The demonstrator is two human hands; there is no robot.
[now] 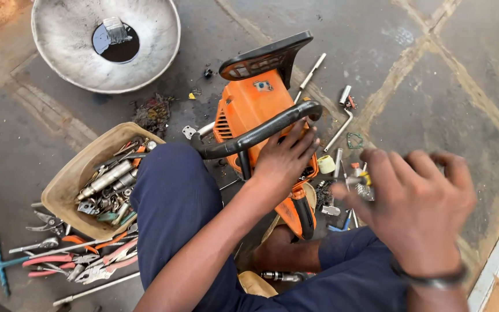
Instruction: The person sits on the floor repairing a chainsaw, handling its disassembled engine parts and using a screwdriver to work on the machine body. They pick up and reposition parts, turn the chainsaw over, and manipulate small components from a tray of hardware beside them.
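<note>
Seated on the floor, legs around an orange chainsaw body point(255, 107), which stands on the concrete just in front of the knees, w/ black guard at the far end. Left hand point(284, 159) laid flat and open on the saw's top, fingers spread and tucked under the black tube handle point(261, 132); pressing, not gripping. Right hand point(417, 208) raised beside the saw and blurred; fingers curled in, apparently pinching a small piece point(365, 179) w/ a yellow bit, exact kind impossible to tell.

Step in hand, as judged: steadying the saw w/ the L hand while the R hand works a small part or tool near its side. Next move probably calls for a firm L hold and precise aim w/ the R hand.

Around: tan basket point(67, 182) full of tools at left, pliers point(88, 263) on the floor beside it, metal bowl point(53, 63) w/ dark liquid further off, T-wrench point(345, 121) and loose small parts at right.
</note>
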